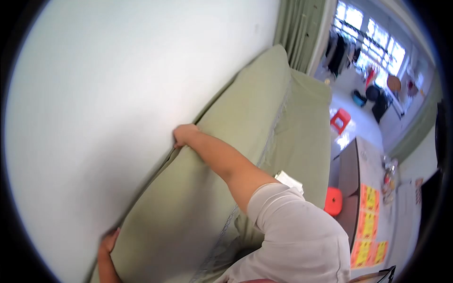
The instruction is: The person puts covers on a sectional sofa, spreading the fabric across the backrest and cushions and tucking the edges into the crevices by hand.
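A sofa under a pale green fabric cover (pixel 250 101) stands with its back along a white wall. My right hand (pixel 186 134) is closed over the top edge of the backrest, its fingers curled down on the wall side and partly hidden. Lower down the same edge, my left hand (pixel 108 240) touches the cover beside the wall. Most of its fingers are blurred or out of sight. Lace-like trim (pixel 278 118) runs along the cover. Near my right sleeve, a small white item (pixel 289 181) lies on the seat; its kind cannot be made out.
Right of the sofa is a table (pixel 368 162) with yellow and orange printed sheets (pixel 368 217). A red stool (pixel 340 120) stands on the floor, and another red object (pixel 333 202) is beside the table. A green curtain (pixel 299 33) hangs behind. Clothes (pixel 339 52) hang near windows.
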`<state>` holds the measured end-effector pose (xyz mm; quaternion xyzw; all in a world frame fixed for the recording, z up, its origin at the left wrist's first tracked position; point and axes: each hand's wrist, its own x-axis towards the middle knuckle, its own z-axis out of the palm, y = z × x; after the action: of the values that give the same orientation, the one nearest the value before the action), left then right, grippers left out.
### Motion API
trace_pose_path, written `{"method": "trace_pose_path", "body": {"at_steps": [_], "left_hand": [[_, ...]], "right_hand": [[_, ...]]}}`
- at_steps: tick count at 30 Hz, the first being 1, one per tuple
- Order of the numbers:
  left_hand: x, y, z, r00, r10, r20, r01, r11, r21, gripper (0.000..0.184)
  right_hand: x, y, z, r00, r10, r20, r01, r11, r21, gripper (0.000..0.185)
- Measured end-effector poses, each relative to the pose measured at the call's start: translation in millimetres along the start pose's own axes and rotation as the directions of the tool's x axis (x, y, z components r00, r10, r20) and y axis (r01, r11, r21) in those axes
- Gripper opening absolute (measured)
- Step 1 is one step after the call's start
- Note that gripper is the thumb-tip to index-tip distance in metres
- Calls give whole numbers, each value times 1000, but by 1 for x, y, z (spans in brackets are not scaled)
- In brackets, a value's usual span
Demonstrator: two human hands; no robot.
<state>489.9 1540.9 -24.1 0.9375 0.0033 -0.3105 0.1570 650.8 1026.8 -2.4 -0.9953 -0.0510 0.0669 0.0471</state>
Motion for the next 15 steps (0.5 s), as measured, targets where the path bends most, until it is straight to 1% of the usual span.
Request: {"method": "trace_pose_path", "body": {"at_steps": [1,2,3,4,5,6,7,8,9,10,11,12,13,14,15], "left_hand": [[5,-3,1,1000,1,2,-1,1000,-2,85],[20,-22,3,999,-50,-3,50,999,16,86],[35,-37,3,999,32,-1,-32,997,63,86],[35,-39,3,1000,25,15,-26,997,77,85],[38,-40,1,999,0,36,-3,996,88,85],[38,-34,-3,998,-29,53,24,995,101,84],[33,-30,-9,996,-67,63,59,992,114,84],[29,-27,-12,991,-110,71,101,987,125,84],[20,-21,-15,984,-158,76,147,980,136,83],[10,-12,-20,973,-216,80,204,969,141,83],[-4,-1,-23,958,-282,61,272,953,132,83],[-22,14,-28,935,-355,23,351,931,105,82],[-43,29,-29,908,-411,-82,415,909,36,82],[-65,46,-27,875,-425,-234,422,904,-65,82],[-83,50,-10,786,-343,-514,307,939,-157,78]], "right_hand": [[-4,-2,-5,997,10,-81,-2,996,90,49],[-36,-8,-29,979,72,-191,-15,958,285,46],[-69,-9,-45,948,151,-281,-5,887,462,43],[-95,6,-29,876,62,-478,134,922,364,43],[-130,22,-2,767,-37,-640,247,939,241,44],[-168,36,29,626,-134,-768,333,937,108,44],[-213,54,61,604,-74,-794,303,942,142,43],[-258,81,104,742,19,-671,229,932,280,45],[-305,118,166,848,107,-518,80,942,325,46],[-371,150,214,946,289,-150,-196,874,445,47],[-447,185,263,897,419,139,-438,802,407,48],[-526,206,296,792,554,254,-608,690,393,52],[-604,225,336,705,645,294,-708,617,344,51],[-666,235,335,547,719,428,-837,474,275,54],[-732,251,362,506,755,417,-862,417,289,55]]}}
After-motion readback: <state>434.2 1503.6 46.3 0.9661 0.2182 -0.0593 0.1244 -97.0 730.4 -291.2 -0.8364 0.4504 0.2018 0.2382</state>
